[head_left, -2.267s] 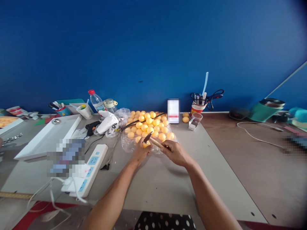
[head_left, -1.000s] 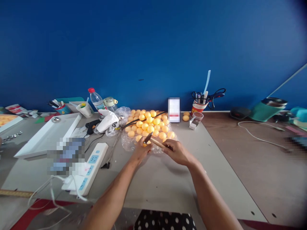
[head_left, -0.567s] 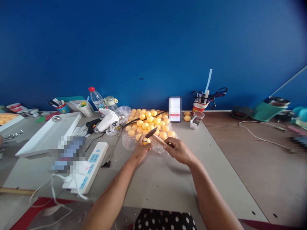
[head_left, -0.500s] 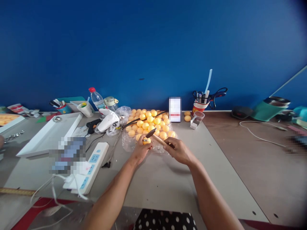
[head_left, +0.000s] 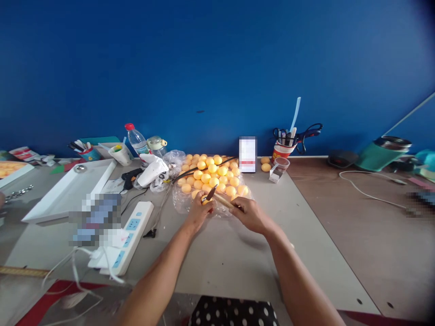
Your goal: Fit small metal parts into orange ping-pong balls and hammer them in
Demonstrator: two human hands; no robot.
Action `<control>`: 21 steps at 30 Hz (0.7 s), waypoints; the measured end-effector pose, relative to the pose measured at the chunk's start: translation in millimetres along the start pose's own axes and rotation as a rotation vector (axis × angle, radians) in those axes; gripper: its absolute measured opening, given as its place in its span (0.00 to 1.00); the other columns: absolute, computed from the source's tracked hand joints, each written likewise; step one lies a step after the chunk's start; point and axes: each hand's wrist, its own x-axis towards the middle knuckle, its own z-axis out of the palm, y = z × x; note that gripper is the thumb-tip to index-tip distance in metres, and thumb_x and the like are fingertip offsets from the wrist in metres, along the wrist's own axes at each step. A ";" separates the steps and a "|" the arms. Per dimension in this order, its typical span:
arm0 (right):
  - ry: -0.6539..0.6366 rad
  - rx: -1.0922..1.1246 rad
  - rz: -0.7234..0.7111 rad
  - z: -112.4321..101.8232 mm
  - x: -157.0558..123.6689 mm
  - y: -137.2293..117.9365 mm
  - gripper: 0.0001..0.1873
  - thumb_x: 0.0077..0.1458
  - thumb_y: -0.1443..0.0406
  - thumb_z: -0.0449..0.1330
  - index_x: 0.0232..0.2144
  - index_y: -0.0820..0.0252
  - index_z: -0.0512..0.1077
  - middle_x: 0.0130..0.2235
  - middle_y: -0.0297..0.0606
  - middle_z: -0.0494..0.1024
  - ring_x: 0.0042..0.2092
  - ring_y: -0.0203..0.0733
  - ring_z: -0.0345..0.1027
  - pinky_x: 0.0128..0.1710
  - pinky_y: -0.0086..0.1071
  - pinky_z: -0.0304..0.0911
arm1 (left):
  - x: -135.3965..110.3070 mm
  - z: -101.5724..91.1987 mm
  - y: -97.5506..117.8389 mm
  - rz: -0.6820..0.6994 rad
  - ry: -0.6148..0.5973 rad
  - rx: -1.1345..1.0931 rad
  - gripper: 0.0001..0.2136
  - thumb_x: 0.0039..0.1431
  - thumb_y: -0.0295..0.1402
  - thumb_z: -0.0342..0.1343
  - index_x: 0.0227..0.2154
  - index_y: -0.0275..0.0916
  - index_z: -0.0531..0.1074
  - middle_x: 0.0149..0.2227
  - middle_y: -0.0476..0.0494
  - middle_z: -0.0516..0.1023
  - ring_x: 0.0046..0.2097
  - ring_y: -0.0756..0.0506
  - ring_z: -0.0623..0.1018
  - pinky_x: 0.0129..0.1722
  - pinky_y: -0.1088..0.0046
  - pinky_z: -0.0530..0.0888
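My left hand [head_left: 200, 213] pinches an orange ping-pong ball [head_left: 208, 203], which my fingers and a hammer partly cover. A small shiny metal piece shows at the ball, too small to name. In my right hand [head_left: 250, 214], closed around the wooden handle, is the small hammer [head_left: 223, 200]. Its dark metal head slants directly over the ball; whether they touch, I cannot tell. Right behind both hands, many more orange ping-pong balls [head_left: 206, 178] lie heaped on clear plastic [head_left: 181, 204].
To the left are a white power strip [head_left: 138, 226], a white tray [head_left: 54, 210], a water bottle [head_left: 136, 139] and a glue gun [head_left: 131, 178]. A phone [head_left: 247, 155] stands behind the balls. A pen cup [head_left: 282, 151] and a green tumbler [head_left: 379, 156] stand right.
The hammer head has tipped more upright and come lower over the ball in my left hand. My right hand has shifted slightly left; my left hand stays nearly still.
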 end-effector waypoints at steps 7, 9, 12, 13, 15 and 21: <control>0.017 0.054 0.034 -1.4 -0.2 -0.7 0.12 0.58 0.60 0.52 0.24 0.58 0.64 0.23 0.30 0.65 0.27 0.34 0.57 0.27 0.28 0.53 | 0.9 -1.0 -0.3 0.043 -0.060 -0.023 0.17 0.45 0.34 0.63 0.36 0.40 0.63 0.25 0.56 0.66 0.23 0.56 0.63 0.24 0.79 0.62; 0.003 0.003 0.013 0.1 0.4 0.3 0.13 0.57 0.61 0.53 0.21 0.58 0.62 0.24 0.30 0.65 0.27 0.34 0.56 0.27 0.28 0.51 | 0.6 -1.6 0.0 0.028 -0.054 -0.009 0.18 0.45 0.35 0.63 0.38 0.40 0.64 0.24 0.57 0.65 0.22 0.56 0.62 0.23 0.80 0.61; 0.007 0.044 0.026 0.5 0.3 0.3 0.12 0.57 0.61 0.53 0.24 0.58 0.64 0.24 0.30 0.65 0.27 0.34 0.58 0.27 0.28 0.52 | -0.4 -2.6 -0.8 0.028 -0.064 0.007 0.19 0.46 0.32 0.62 0.41 0.41 0.63 0.25 0.57 0.65 0.22 0.56 0.62 0.23 0.80 0.60; 0.012 0.069 0.039 0.1 0.0 -0.1 0.11 0.58 0.60 0.52 0.25 0.58 0.64 0.24 0.30 0.65 0.27 0.34 0.58 0.27 0.28 0.53 | -0.9 -2.8 -1.4 0.033 -0.078 0.004 0.19 0.46 0.30 0.60 0.42 0.42 0.63 0.25 0.57 0.65 0.23 0.56 0.63 0.23 0.80 0.60; 0.011 0.075 0.050 -0.6 -0.3 -0.9 0.12 0.58 0.60 0.52 0.25 0.58 0.64 0.23 0.30 0.65 0.27 0.34 0.58 0.27 0.28 0.53 | -1.3 -2.5 -2.6 0.035 -0.107 -0.012 0.20 0.46 0.27 0.58 0.43 0.42 0.62 0.25 0.57 0.64 0.25 0.55 0.64 0.25 0.80 0.61; 0.037 -0.035 -0.017 0.9 0.6 -1.3 0.13 0.56 0.64 0.53 0.21 0.58 0.62 0.24 0.30 0.64 0.26 0.33 0.56 0.26 0.28 0.51 | 0.2 0.2 -3.0 0.036 -0.078 -0.021 0.18 0.48 0.34 0.60 0.41 0.41 0.61 0.26 0.57 0.67 0.23 0.56 0.65 0.24 0.79 0.63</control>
